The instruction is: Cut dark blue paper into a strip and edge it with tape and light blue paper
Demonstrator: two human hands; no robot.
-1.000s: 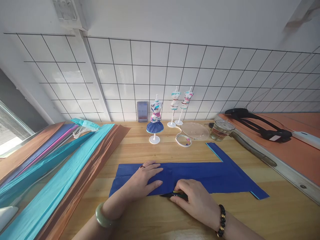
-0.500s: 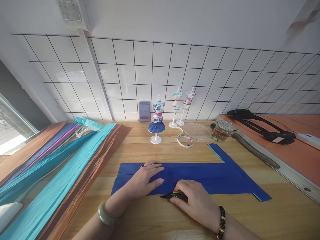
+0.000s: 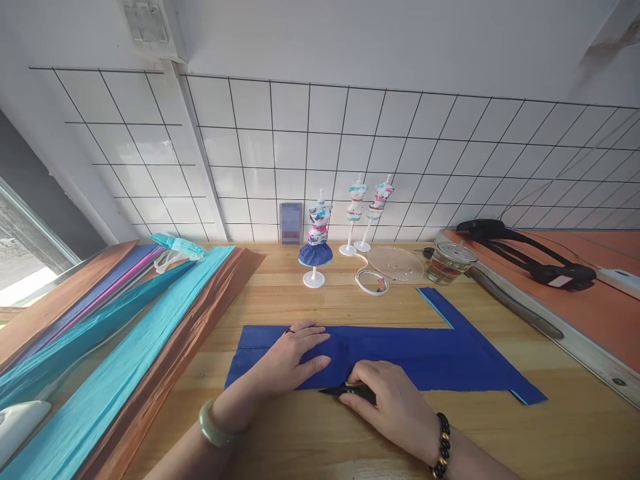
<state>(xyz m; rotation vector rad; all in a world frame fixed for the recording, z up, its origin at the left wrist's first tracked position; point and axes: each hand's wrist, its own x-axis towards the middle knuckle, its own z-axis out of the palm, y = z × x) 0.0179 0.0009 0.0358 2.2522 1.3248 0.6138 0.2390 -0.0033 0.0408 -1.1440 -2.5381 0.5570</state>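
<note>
A long strip of dark blue cloth (image 3: 415, 353) lies flat on the wooden table. My left hand (image 3: 300, 357) rests on its left part, palm down with fingers spread. In my right hand (image 3: 385, 393) is a pair of small black thread snips (image 3: 357, 392), mostly covered by the curled fingers. Their pointed tip faces left at the cloth's near edge, just below my left thumb. Across the right end of this strip lies a narrower blue strip (image 3: 490, 353) with light blue edging, set at a slant.
Behind the cloth stands a small dress form (image 3: 315, 230) in a blue skirt, with two more forms (image 3: 357, 203) beyond. A measuring tape (image 3: 373, 283), a glass jar (image 3: 450, 263) and a black headset-like frame (image 3: 530, 257) are right. Turquoise (image 3: 135, 353) and brown fabric (image 3: 200, 333) lie left.
The whole view has shifted slightly. Both hands keep nearly the same place on the cloth, and the blade of the snips looks narrower at the cloth's near edge.
</note>
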